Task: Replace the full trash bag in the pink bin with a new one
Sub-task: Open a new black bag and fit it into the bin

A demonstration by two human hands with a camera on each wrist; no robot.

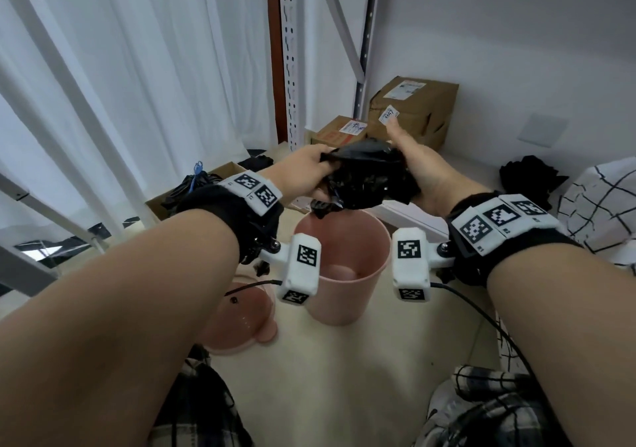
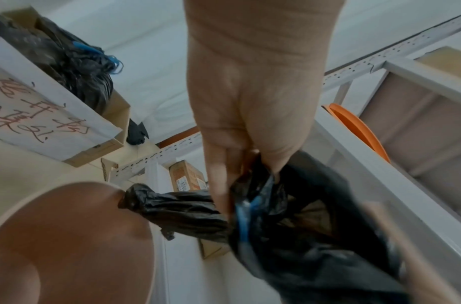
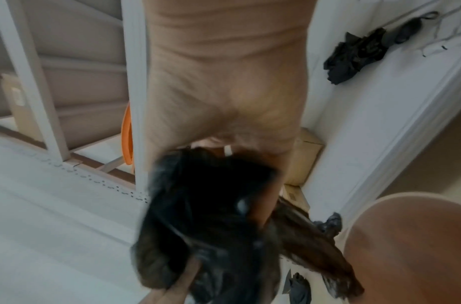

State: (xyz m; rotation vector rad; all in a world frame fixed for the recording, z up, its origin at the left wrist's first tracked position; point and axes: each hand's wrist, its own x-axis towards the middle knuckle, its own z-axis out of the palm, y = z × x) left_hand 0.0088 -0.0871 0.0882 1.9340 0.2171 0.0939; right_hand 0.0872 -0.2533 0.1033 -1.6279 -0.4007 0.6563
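Observation:
A crumpled black trash bag (image 1: 368,178) hangs in the air just above the far rim of the pink bin (image 1: 339,267), which stands bare and unlined on the floor. My left hand (image 1: 309,171) pinches the bag's left edge. My right hand (image 1: 418,171) grips its right side with the thumb sticking up. In the left wrist view my fingers (image 2: 219,185) pinch the bag (image 2: 289,226) beside a blue drawstring, and a twisted tail points toward the bin (image 2: 68,246). The right wrist view is blurred; the bag (image 3: 206,216) bunches under my palm, next to the bin (image 3: 411,246).
The pink lid (image 1: 237,319) lies on the floor left of the bin. Cardboard boxes (image 1: 413,109) stand behind by a metal shelf post (image 1: 292,57). An open box with a full black bag (image 1: 192,188) is at left. A patterned white bag (image 1: 605,205) stands at right.

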